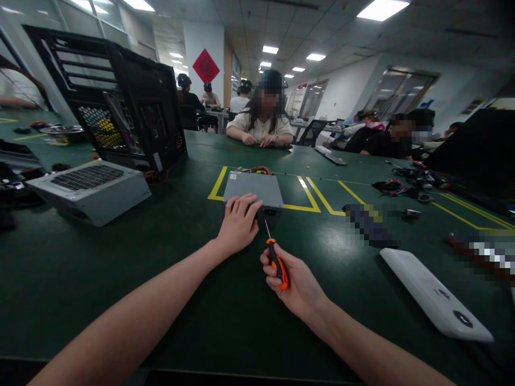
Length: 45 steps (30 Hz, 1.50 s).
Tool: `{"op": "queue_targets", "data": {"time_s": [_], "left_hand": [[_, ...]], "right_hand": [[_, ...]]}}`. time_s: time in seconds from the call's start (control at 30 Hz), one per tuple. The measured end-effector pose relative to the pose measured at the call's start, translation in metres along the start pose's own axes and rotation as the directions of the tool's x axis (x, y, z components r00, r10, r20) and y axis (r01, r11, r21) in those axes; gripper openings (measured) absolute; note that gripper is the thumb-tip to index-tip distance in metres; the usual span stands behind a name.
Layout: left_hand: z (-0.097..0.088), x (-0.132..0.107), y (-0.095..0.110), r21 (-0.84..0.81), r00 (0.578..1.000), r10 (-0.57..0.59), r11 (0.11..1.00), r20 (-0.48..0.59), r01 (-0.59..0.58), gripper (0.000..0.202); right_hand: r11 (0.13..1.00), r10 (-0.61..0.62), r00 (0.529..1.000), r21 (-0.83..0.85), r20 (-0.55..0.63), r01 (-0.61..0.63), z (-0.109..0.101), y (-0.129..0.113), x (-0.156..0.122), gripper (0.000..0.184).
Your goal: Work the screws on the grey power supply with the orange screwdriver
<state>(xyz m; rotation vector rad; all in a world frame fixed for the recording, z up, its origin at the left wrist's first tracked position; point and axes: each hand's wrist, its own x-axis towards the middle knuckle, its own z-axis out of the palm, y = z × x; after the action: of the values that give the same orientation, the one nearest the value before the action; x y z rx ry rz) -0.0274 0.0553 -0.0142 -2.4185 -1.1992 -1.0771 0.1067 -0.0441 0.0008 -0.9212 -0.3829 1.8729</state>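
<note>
A grey computer power supply lies on the green table, with colored cables at its far side. My left hand rests over its near left edge, fingers stretched across the top and slightly apart. In my right hand is a screwdriver with an orange and black handle, fingers wrapped round it. Its thin shaft points up and away, toward the near face of the power supply by the socket. Whether the tip touches a screw there I cannot tell.
A black computer case stands at the left behind a second grey power supply. To the right lie a white device, cables and a blurred dark item. Across the table sits a person.
</note>
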Motion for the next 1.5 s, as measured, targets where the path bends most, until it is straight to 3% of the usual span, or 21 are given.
{"op": "queue_targets", "data": {"time_s": [0.17,0.4,0.7,0.93,1.13,1.37,1.5], "left_hand": [[0.0,-0.0001,0.0002,-0.005,1.0,-0.002,1.0,0.003,0.002,0.044],[-0.0007,-0.0001,-0.0002,-0.006,1.0,0.008,1.0,0.003,-0.008,0.044],[0.0007,-0.0004,-0.0003,-0.003,1.0,0.004,1.0,0.0,-0.004,0.045],[0.0005,-0.0002,0.0002,-0.003,1.0,0.008,1.0,0.0,-0.008,0.045],[0.0011,-0.0004,0.0001,0.005,1.0,0.003,1.0,-0.001,-0.003,0.044],[-0.001,0.0003,0.0008,0.001,1.0,0.009,1.0,0.003,-0.009,0.043],[0.0,-0.0001,0.0,0.001,1.0,0.008,1.0,-0.002,-0.008,0.044]], "right_hand": [[0.996,0.054,0.998,-0.063,-0.045,-0.057,0.0017,-0.0031,-0.0006,0.023],[0.993,-0.069,0.997,-0.1,-0.038,0.065,0.0014,0.0011,0.0003,0.011],[0.996,-0.004,1.0,-0.095,-0.02,0.002,0.001,0.0005,-0.0002,0.02],[0.99,-0.105,0.994,-0.102,-0.034,0.101,-0.0024,0.0006,0.0012,0.014],[0.997,-0.002,0.997,-0.071,-0.072,-0.003,-0.002,-0.0019,-0.0002,0.021],[0.988,-0.099,0.994,-0.12,-0.045,0.093,-0.0012,-0.0019,-0.0003,0.012],[0.994,-0.039,0.999,-0.106,-0.034,0.035,-0.0019,-0.0011,-0.0012,0.017]]}}
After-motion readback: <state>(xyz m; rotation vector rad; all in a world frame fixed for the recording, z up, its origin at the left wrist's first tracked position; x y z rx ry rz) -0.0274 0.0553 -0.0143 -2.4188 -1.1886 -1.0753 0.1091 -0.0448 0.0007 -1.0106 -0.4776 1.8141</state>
